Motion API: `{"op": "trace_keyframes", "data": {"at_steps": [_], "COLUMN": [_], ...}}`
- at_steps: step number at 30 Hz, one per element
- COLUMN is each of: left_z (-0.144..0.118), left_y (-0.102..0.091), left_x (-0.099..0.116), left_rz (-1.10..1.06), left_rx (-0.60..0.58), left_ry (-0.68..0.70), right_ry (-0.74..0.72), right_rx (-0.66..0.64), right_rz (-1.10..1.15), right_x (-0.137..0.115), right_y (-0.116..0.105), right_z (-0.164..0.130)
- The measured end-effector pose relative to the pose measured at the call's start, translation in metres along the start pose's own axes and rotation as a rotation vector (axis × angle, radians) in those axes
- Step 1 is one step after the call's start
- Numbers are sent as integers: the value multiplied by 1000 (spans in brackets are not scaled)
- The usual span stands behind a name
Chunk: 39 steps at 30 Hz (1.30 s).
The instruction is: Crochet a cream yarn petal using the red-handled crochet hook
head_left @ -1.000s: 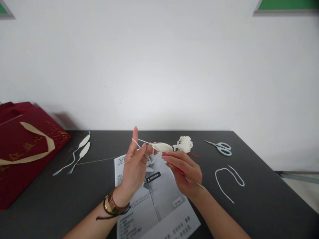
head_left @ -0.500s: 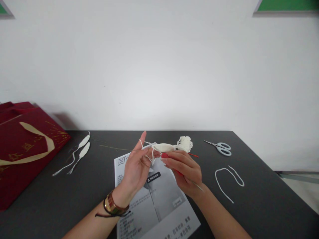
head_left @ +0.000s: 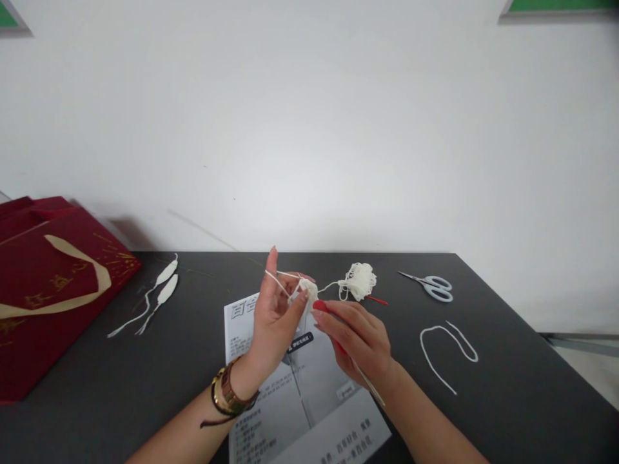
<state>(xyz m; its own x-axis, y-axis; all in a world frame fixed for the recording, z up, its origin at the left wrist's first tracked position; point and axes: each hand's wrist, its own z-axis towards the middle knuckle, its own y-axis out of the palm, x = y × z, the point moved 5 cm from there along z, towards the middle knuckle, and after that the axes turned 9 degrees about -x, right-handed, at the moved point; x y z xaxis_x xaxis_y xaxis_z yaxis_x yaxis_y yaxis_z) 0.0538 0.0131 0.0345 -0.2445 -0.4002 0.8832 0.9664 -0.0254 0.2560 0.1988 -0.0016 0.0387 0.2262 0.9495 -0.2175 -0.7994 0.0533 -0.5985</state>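
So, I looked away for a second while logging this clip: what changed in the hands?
The white crocheted piece, lying sideways before, now points end-on, pinched in the left hand. The right hand keeps the red-handled hook, its metal tail tipped lower. Yarn bundle, scissors and leaflet stayed put.

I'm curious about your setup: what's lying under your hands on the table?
A printed instruction sheet lies on the dark table beneath the left hand and right hand. They cover part of its picture and text.
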Motion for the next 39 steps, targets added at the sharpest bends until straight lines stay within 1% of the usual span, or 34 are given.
{"op": "trace_keyframes", "data": {"at_steps": [3,9,11,14,17,24,29,33,35,39], "left_z": [-1,-1,0,1,1,3,6,8,8,6], "left_y": [-3,-12,-13,-13,-13,-11,-11,-10,-9,-6], "left_x": [1,2,2,2,2,-2,-4,-3,-2,-2], "left_rz": [77,147,144,132,140,74,33,-23,-68,-153], "left_rx": [67,124,116,95,78,-60,-222,-318,-346,-388], "left_ry": [15,-3,-4,-6,-8,-87,-170,-248,-289,-358], "right_ry": [5,39,72,170,253,380,383,373,412,538], "right_rx": [-7,10,46,97,114,118,106,63,69,119], "right_rz": [28,92,121,195,268,388,437,430,474,647], "right_x": [-2,-4,-2,3,8,23,27,27,30,39], "right_y": [0,-10,-16,-24,-30,-38,-45,-46,-46,-44], "right_z": [2,10,13,16,16,10,11,12,10,6]}}
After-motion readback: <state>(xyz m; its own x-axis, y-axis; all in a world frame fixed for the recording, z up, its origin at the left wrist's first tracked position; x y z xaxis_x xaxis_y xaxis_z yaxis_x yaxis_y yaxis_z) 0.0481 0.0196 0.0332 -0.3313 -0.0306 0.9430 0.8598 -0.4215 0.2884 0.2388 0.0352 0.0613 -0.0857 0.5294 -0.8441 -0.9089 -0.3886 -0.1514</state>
